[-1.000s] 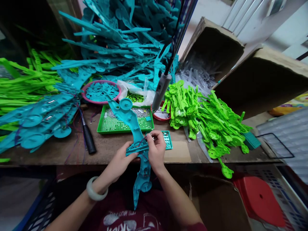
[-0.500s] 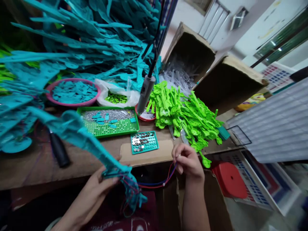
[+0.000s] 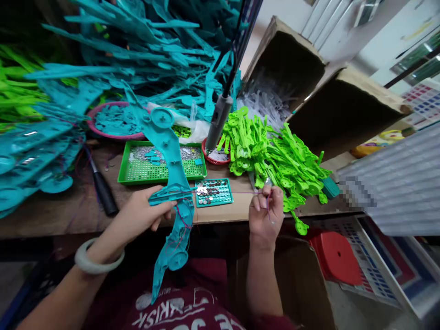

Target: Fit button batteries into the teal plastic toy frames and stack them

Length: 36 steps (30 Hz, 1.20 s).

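Observation:
My left hand (image 3: 151, 209) is closed on the middle of a turquoise bow-shaped plastic shell (image 3: 177, 167), whose ribbed inner side faces me. The shell stands nearly upright, its lower end over my lap. Thin red and purple wires (image 3: 223, 192) run from its middle, stretched out to the right. My right hand (image 3: 266, 213) pinches their far end, with a short loop hanging over the fingers. Just behind the wires lies a small turquoise tray (image 3: 227, 198) of round silvery pieces, partly hidden by the shell.
A green perforated tray (image 3: 137, 174) of small metal parts lies behind the shell, beside a pink basket (image 3: 103, 130). A black-handled tool (image 3: 105, 195) is at left. Turquoise shells (image 3: 154, 64) pile up behind; green parts (image 3: 275, 156) heap at right. A grey rod-like tool (image 3: 219, 117) hangs mid-table.
The shell has swung from slanting left to nearly upright and risen with my left hand. My right hand has moved up slightly, and the slack wires are now drawn taut.

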Tool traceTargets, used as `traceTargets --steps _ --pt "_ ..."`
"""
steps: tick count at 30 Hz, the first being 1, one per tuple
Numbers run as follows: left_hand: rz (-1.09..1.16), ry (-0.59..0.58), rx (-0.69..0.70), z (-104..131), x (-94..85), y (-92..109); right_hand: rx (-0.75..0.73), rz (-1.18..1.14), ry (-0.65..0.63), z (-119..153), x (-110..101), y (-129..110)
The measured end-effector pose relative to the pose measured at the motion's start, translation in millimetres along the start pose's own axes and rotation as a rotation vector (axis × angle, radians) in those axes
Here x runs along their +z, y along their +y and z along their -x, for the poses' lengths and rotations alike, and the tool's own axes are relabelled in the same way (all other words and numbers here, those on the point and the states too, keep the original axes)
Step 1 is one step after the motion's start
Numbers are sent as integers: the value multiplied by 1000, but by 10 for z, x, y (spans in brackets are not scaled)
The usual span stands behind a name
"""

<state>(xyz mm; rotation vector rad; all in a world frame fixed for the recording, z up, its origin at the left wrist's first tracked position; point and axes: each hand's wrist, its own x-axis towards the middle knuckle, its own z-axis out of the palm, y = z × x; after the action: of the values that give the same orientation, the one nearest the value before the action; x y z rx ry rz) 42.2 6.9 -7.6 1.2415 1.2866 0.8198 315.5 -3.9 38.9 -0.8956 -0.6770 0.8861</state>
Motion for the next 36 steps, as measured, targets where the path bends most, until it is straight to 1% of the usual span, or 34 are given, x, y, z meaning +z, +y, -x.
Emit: traceTargets --steps 1,3,4,5,6,7,8,9,10,12,13,14,15,16,18,19,20,22,23,24,25,26,28,30,32,34,36 --pt "37 41 -24 41 36 -52 -53 14 6 18 0 3" --pt "192 125 -85 173 205 -219 -96 88 -28 70 -18 29" --pt "314 146 -120 257 309 -314 -78 135 -60 101 -34 51" --pt "458 139 -163 348 406 -403 -38 177 -93 131 -51 76" --pt "597 107 -210 439 483 -479 13 207 -113 158 -68 106" --pt "716 45 -258 524 530 -537 60 220 -116 181 -82 137" --pt "799 -48 -305 597 543 -577 95 220 -102 197 -92 170" --pt "842 -177 -343 653 523 -602 120 215 -83 207 -97 204" --pt "851 -330 -367 691 477 -615 138 205 -68 211 -97 236" --pt "790 -636 -366 715 349 -624 161 180 -62 203 -85 288" --pt "731 -736 -342 706 289 -626 166 169 -67 193 -76 304" --pt "673 -769 -313 685 243 -625 165 161 -72 181 -67 310" --pt "631 -743 -290 656 216 -623 158 157 -75 169 -59 307" --pt "611 -670 -280 619 207 -617 143 160 -75 161 -51 297" --pt "629 -461 -283 531 232 -585 96 216 -97 173 -33 265" --pt "656 -355 -279 486 257 -556 97 280 -155 201 -20 252" --pt "672 -263 -265 446 286 -519 122 363 -248 248 -2 247" --pt "669 -117 -212 393 349 -428 218 538 -497 395 54 277" --pt "666 -67 -187 382 383 -382 258 600 -615 487 89 315" --pt "670 -37 -175 381 419 -341 271 635 -699 581 127 364" --pt "680 -16 -173 386 455 -310 251 652 -739 673 163 421" --pt "694 11 -171 395 491 -291 210 662 -750 757 195 479" --pt "711 82 -166 406 551 -298 121 696 -731 884 241 576" --pt "684 143 -146 394 576 -354 39 744 -711 953 262 622" --pt "603 179 -124 362 561 -431 -6 762 -695 966 278 617" --pt "477 199 -117 332 525 -495 30 716 -640 933 307 580" --pt "412 157 -132 323 503 -532 101 651 -599 856 348 529"
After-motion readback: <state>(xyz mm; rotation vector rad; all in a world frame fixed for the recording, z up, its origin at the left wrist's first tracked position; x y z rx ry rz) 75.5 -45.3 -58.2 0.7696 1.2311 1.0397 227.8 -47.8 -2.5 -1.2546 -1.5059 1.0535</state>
